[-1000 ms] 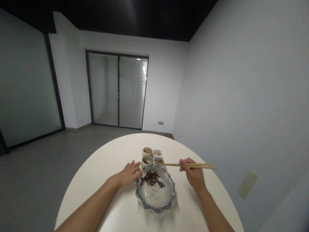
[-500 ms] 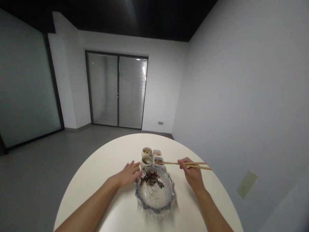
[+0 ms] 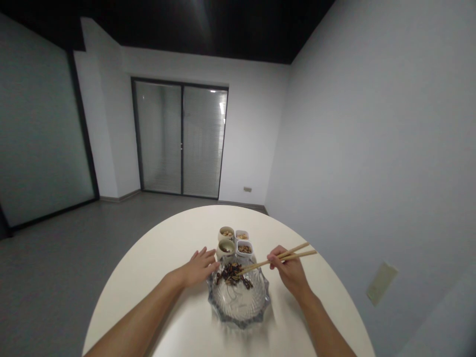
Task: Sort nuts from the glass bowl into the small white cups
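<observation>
A cut-glass bowl (image 3: 240, 305) stands on a round white table (image 3: 156, 263) in front of me, with a heap of dark seeds (image 3: 232, 274) at its far side. My right hand (image 3: 288, 270) grips a pair of wooden chopsticks (image 3: 277, 259), whose tips reach down into the seeds. My left hand (image 3: 199, 267) lies flat on the table with its fingers spread, touching the bowl's left rim. Just beyond the bowl stand several small white cups (image 3: 234, 241) that hold nuts and seeds.
A white wall runs close along the table's right side, with a pale plate (image 3: 382, 282) low on it. Grey floor stretches to the left, and a glass sliding door (image 3: 182, 141) closes the far end of the room.
My right hand has moved left and down, swinging the chopstick tips from above the near right cup into the seeds in the bowl. My left hand has stayed put.
</observation>
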Available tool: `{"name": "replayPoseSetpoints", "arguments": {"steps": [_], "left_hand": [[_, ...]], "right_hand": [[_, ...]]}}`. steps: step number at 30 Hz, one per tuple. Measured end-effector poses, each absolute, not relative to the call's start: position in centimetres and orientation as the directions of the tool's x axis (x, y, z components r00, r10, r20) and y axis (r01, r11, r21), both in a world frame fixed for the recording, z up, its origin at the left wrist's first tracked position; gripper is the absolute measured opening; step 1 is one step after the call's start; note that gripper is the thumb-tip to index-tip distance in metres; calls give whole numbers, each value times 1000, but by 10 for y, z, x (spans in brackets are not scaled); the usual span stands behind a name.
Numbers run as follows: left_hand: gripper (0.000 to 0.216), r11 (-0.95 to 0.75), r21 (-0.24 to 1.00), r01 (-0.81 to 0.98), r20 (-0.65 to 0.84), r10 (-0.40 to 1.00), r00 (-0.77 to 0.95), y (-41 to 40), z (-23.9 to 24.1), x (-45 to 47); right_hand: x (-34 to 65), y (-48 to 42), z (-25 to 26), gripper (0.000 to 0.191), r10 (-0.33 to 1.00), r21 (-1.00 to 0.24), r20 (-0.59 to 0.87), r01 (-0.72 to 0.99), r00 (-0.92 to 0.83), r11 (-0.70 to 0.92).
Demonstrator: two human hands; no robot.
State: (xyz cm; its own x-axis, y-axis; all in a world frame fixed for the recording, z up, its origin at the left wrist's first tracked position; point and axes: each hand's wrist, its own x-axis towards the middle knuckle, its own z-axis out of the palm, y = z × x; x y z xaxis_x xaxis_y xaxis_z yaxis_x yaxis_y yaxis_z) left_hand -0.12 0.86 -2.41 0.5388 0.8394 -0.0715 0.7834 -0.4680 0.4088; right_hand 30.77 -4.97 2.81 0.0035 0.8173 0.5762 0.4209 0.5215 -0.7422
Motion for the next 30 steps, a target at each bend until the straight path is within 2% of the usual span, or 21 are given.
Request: {"name": "replayPoseSetpoints", "arguments": {"steps": [8, 13, 22, 30], "left_hand": [[64, -478, 417, 773, -72, 830, 552, 7, -21, 0], [60, -482, 412, 773, -61, 832, 551, 11, -24, 1], [61, -491, 413, 767, -46, 830, 556, 13, -29, -1], [63, -484, 427, 764, -56, 829, 556, 10, -26, -2]], "right_hand": [[298, -52, 26, 28, 860, -774, 498, 389, -112, 499], [293, -54, 27, 27, 864, -776, 458, 380, -210, 503], [294, -56, 30, 29, 868, -806, 477, 323, -139, 495], [300, -52, 26, 38, 874, -819, 477, 316, -92, 480]]}}
